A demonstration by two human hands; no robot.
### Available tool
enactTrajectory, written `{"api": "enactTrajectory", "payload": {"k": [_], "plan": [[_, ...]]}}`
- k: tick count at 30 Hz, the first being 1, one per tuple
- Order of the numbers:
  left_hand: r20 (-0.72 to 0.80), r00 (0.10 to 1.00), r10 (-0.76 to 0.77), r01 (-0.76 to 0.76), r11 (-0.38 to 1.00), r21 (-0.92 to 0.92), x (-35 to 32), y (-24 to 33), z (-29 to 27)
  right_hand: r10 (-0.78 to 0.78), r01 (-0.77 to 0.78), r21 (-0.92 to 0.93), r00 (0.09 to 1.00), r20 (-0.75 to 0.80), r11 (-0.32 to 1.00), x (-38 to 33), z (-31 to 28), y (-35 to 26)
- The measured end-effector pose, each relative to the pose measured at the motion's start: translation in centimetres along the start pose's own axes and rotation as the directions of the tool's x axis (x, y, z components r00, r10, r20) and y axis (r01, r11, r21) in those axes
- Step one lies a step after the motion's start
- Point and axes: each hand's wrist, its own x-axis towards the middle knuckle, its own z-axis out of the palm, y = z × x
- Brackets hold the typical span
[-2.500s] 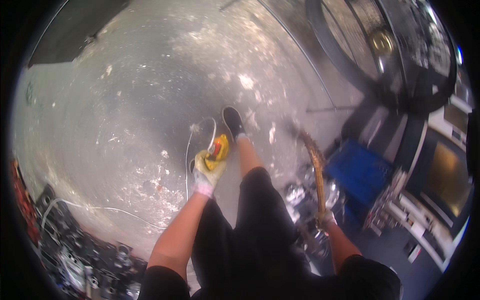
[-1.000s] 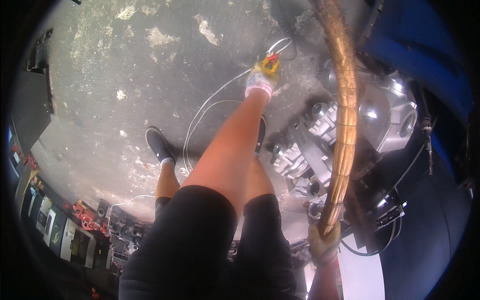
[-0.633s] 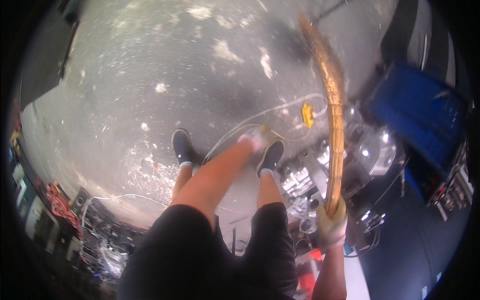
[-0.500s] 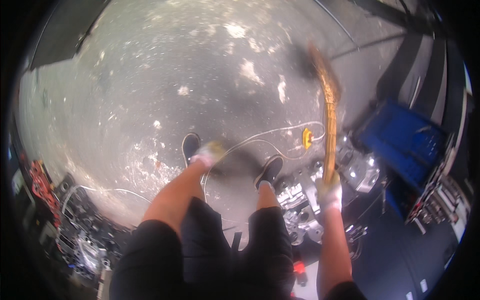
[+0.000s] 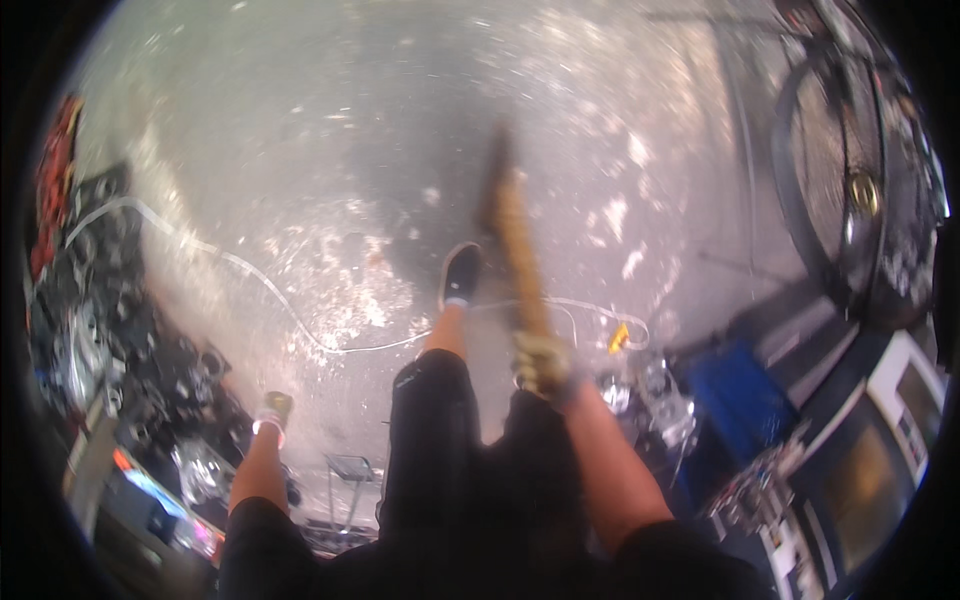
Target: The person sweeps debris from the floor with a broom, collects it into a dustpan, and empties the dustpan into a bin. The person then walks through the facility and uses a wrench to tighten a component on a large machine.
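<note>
a long, golden-brown bound bundle (image 5: 522, 262) is clamped in the gloved right hand (image 5: 541, 362) over the scuffed grey floor (image 5: 290, 190) — the gloved left hand (image 5: 272, 408) is held well apart, near dark metal parts (image 5: 150, 405), its grip indistinct.

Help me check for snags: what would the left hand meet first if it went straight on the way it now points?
Probably the white cable on the floor: the line ahead of the left hand crosses it. Depth is unclear, though; the hand seems raised, so it might pass above.
</note>
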Motion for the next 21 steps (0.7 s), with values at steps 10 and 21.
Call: {"api": "enactTrajectory", "payload": {"k": [10, 21], "plan": [[0.345, 0.909, -0.235, 0.413, 0.393, -0.822, -21.3, 3.4, 14.3, -0.409, 0.112, -0.561, 0.8, -0.439, 0.821, 12.4, -14.6, -21.3], [0.296, 0.943, -0.149, 0.321, 0.184, -0.929, -13.1, 9.7, 12.1, 0.04, -0.038, -0.42, 0.999, -0.006, 0.907, 6.4, 14.1, -13.6]]}}
